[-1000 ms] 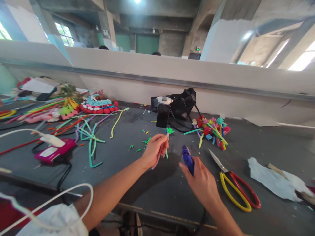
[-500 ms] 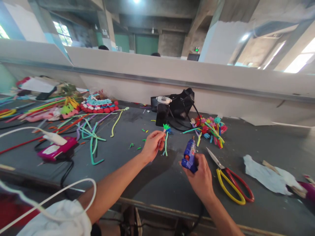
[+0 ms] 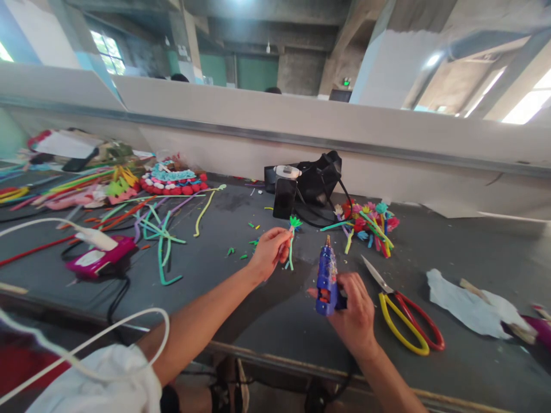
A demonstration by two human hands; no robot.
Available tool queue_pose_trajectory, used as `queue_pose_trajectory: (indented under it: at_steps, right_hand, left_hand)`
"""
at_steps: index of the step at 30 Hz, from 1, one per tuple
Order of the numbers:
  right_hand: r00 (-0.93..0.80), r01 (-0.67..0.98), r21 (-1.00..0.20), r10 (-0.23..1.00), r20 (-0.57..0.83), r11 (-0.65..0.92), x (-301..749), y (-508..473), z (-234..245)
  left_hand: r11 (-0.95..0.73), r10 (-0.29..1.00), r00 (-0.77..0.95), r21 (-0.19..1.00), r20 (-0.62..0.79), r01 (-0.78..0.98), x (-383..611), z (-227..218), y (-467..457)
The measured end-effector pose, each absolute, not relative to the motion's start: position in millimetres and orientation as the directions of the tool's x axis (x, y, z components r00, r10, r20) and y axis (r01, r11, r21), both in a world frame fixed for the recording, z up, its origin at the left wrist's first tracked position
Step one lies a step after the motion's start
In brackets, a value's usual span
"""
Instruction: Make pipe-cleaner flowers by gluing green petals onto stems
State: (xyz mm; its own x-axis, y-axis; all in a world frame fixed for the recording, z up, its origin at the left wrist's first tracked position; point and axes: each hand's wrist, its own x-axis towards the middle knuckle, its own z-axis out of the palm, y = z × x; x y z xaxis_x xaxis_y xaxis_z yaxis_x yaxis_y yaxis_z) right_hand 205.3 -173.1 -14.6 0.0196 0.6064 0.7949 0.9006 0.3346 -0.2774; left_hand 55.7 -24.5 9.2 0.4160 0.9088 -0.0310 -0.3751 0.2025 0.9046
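The left hand (image 3: 269,251) pinches a small pipe-cleaner flower (image 3: 293,229) by its stem, green petals up, held just above the desk (image 3: 241,321). The right hand (image 3: 355,312) is closed around a blue glue gun (image 3: 326,275), nozzle pointing up and away, a little to the right of the flower and not touching it.

Judging by the pictures, the flower head is already shaped, and a heap of finished flowers (image 3: 368,223) lies beyond the right grip (so this is one of many). No glue seems to have gone on yet: nozzle and flower are still apart.

A second ago the gun lay low under the right hand; now it is lifted and upright, and the left grip has kept the flower at much the same spot.

Scissors (image 3: 404,321) lie just right of the right grip; loose pipe cleaners (image 3: 159,235) lie far to the left.
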Motion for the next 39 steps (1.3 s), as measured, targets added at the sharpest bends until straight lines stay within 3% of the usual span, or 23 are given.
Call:
queue_pose_trajectory:
  at_steps: [3,9,13,17,20,24,31,35,39]
  right_hand:
    - [0.005,0.926,-0.246,0.641,0.767,0.286,207,-174,-15]
    - [0.189,0.977,-0.195,0.774,0.604,-0.087,210,-167,-28]
    - [0.228,0.971,-0.173,0.849,0.477,-0.163,211,-164,-36]
    - [0.256,0.955,-0.263,0.830,0.495,-0.138,214,-165,-28]
    - [0.301,0.878,-0.479,0.778,0.552,0.001,210,-167,-14]
    - [0.275,0.702,-0.704,0.871,0.407,0.108,194,-168,-6]
    - [0.240,0.706,-0.697,0.885,0.400,0.124,173,-166,-7]
    - [0.273,0.681,-0.722,0.874,0.403,0.120,174,-167,-4]
    - [0.278,0.690,-0.715,0.869,0.410,0.116,178,-170,-6]
  left_hand:
    - [0.204,0.907,0.420,0.908,-0.035,-0.365,55,9,-25]
    - [0.203,0.916,0.400,0.881,-0.016,-0.428,55,8,-24]
    - [0.211,0.922,0.386,0.846,-0.006,-0.490,54,9,-20]
    - [0.194,0.905,0.425,0.860,0.029,-0.472,55,9,-22]
    - [0.179,0.866,0.495,0.881,0.070,-0.438,57,11,-31]
    - [0.166,0.831,0.547,0.891,0.104,-0.423,62,14,-45]
    - [0.092,0.833,0.541,0.934,0.118,-0.345,63,19,-52]
    - [-0.046,0.842,0.532,0.994,0.090,-0.095,44,24,-58]
    - [-0.242,0.888,0.435,0.957,0.152,0.160,-3,25,-66]
